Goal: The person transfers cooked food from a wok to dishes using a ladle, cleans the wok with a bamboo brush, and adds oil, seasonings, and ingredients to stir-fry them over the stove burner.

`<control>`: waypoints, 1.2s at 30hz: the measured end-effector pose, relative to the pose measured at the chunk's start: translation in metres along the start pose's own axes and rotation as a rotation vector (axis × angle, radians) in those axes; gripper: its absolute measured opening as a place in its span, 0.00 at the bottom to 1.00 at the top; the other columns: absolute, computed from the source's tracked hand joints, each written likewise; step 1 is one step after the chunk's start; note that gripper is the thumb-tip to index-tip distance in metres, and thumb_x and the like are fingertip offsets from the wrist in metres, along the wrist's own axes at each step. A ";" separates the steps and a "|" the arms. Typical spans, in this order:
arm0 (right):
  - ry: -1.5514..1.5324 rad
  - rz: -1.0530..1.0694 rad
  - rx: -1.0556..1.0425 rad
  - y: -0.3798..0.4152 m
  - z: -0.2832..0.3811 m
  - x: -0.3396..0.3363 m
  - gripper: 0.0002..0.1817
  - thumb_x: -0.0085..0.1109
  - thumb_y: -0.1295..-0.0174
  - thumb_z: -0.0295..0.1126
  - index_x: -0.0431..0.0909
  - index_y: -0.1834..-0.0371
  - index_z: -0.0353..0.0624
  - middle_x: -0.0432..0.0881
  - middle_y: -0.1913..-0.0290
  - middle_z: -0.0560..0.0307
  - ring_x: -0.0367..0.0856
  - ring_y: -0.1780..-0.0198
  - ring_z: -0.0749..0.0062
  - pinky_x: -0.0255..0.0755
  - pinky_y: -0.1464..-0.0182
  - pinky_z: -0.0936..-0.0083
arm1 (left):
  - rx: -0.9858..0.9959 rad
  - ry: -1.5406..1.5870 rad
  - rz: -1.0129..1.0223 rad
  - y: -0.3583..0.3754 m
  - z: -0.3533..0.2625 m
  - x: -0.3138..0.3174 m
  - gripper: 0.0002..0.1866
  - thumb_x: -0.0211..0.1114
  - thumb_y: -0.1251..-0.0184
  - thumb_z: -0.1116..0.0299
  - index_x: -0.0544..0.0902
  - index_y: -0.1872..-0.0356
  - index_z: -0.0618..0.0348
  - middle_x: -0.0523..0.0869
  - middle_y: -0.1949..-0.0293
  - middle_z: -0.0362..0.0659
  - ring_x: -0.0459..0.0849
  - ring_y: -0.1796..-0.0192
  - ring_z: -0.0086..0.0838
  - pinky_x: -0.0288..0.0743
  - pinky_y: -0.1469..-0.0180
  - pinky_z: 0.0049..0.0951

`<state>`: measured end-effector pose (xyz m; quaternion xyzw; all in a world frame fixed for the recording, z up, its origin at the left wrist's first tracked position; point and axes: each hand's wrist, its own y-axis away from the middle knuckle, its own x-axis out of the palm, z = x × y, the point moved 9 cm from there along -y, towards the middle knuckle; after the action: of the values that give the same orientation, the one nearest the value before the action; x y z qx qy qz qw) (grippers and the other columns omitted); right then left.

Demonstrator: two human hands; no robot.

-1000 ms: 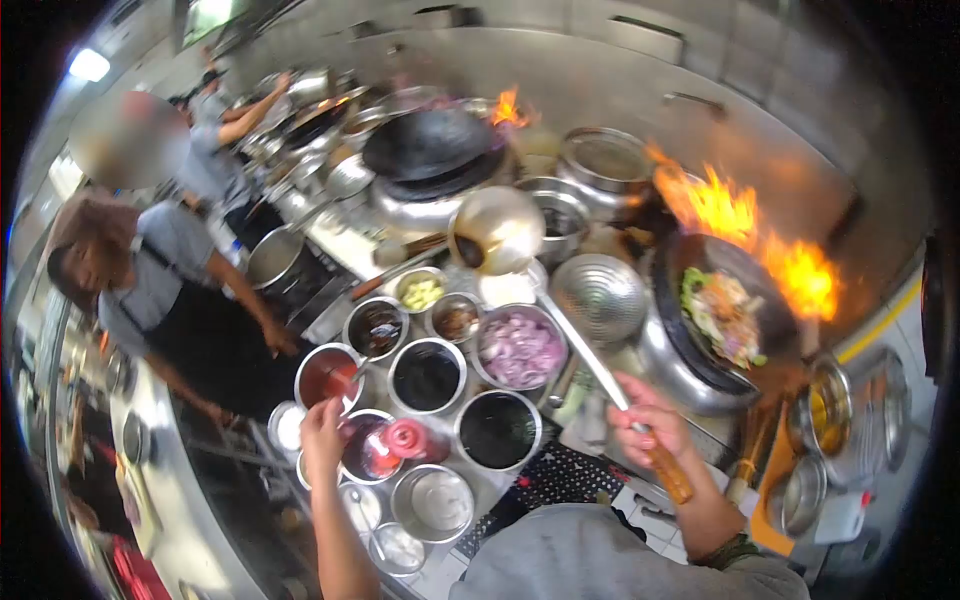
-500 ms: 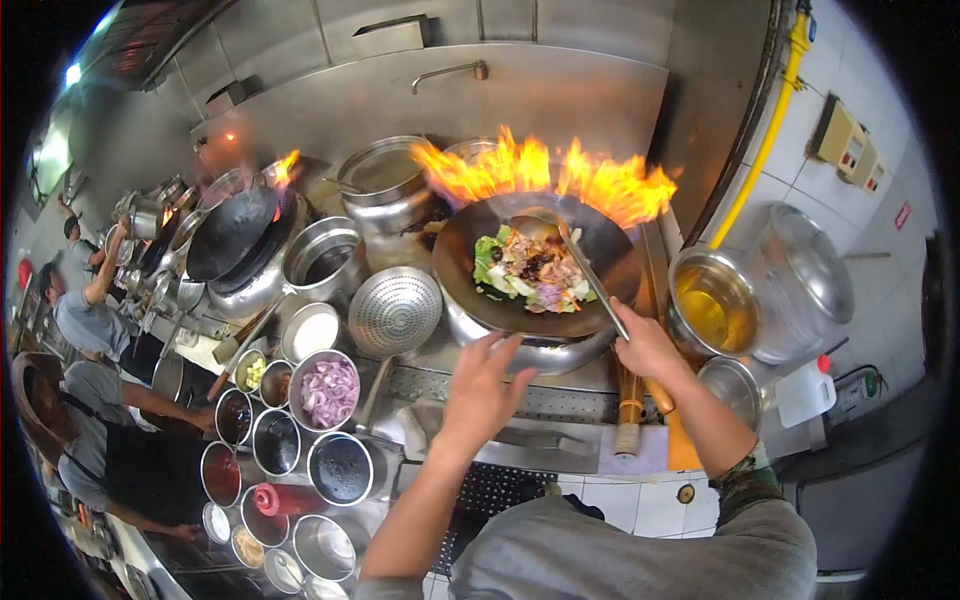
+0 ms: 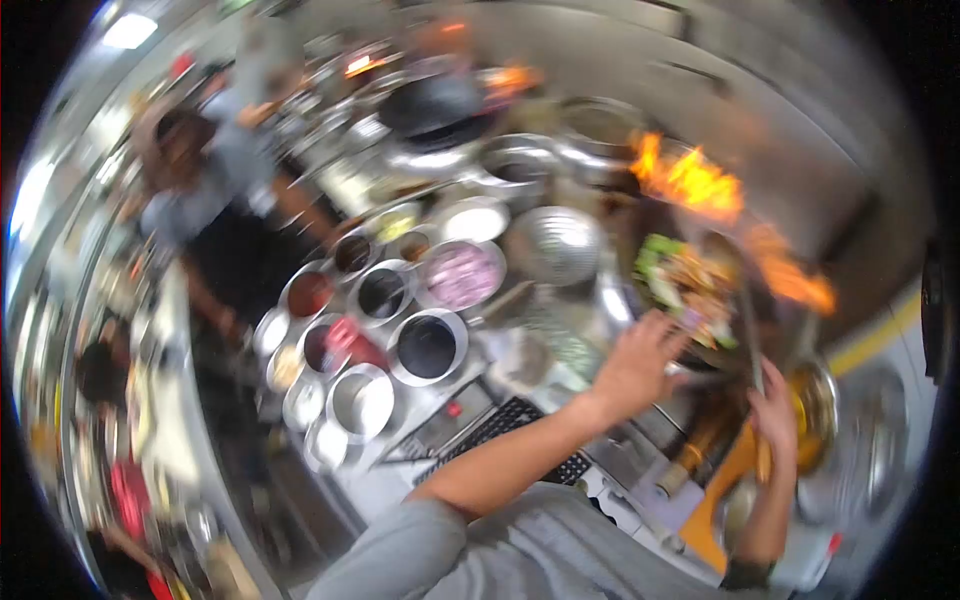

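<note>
The view is blurred by motion. My right hand (image 3: 775,410) is closed round the handle of a long ladle (image 3: 750,310), whose bowl rests in the wok among the food. Chopped vegetables and other pieces (image 3: 690,290) lie in the dark wok (image 3: 770,335), green leaves at their left side. My left hand (image 3: 640,368) is at the wok's near left edge, fingers apart and holding nothing that I can see; whether it touches the rim is unclear.
Flames (image 3: 690,180) rise behind the wok. Metal bowls of ingredients, one with chopped purple onion (image 3: 462,275), stand to the left beside a perforated strainer (image 3: 556,245). A pot of yellow liquid (image 3: 815,415) is at the right. Co-workers (image 3: 235,210) stand at the left.
The camera view has turned left, so the wok and flames appear further right. The ladle is still in my right hand. My left hand is now closer to the wok's edge.
</note>
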<state>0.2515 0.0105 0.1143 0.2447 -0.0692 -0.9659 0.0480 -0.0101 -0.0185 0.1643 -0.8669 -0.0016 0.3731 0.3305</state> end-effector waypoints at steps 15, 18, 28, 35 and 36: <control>-0.464 0.015 -0.151 0.058 0.119 0.121 0.34 0.46 0.37 0.22 0.53 0.26 0.45 0.71 0.75 0.65 0.59 0.88 0.91 0.54 0.91 0.91 | -1.060 -0.567 0.134 0.449 0.186 -0.345 0.18 0.56 0.43 0.78 0.84 0.53 0.47 0.80 0.63 0.47 0.80 0.56 0.44 0.74 0.52 0.41; -0.486 0.186 -0.158 0.064 0.148 0.179 0.35 0.50 0.37 0.24 0.50 0.26 0.46 0.70 0.74 0.65 0.60 0.89 0.90 0.55 0.92 0.91 | -0.955 -0.517 0.291 0.455 0.201 -0.336 0.21 0.54 0.43 0.78 0.85 0.52 0.45 0.80 0.63 0.47 0.81 0.57 0.44 0.75 0.52 0.40; -0.461 0.427 -0.024 0.124 0.247 0.346 0.40 0.55 0.48 0.22 0.53 0.28 0.36 0.76 0.68 0.57 0.62 0.89 0.88 0.56 0.89 0.92 | -0.509 -0.519 -0.216 0.415 0.202 -0.387 0.05 0.66 0.46 0.74 0.84 0.67 0.60 0.85 0.68 0.44 0.83 0.67 0.38 0.77 0.63 0.33; -0.456 0.614 0.055 0.156 0.258 0.426 0.40 0.55 0.50 0.21 0.55 0.29 0.36 0.74 0.75 0.58 0.62 0.88 0.86 0.57 0.88 0.90 | -0.919 -0.417 -1.078 0.475 0.250 -0.448 0.05 0.65 0.39 0.73 0.83 0.68 0.65 0.86 0.73 0.46 0.84 0.73 0.27 0.76 0.68 0.25; -0.476 0.631 0.074 0.162 0.262 0.435 0.40 0.55 0.49 0.21 0.55 0.29 0.35 0.72 0.76 0.59 0.62 0.88 0.86 0.57 0.87 0.90 | -0.956 -0.406 -1.115 0.480 0.256 -0.448 0.06 0.65 0.38 0.72 0.83 0.68 0.65 0.85 0.75 0.45 0.83 0.74 0.25 0.75 0.69 0.25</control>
<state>-0.2459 -0.1750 0.1651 -0.0179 -0.1846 -0.9304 0.3161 -0.6160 -0.3595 0.0489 -0.7010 -0.6614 0.2617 0.0517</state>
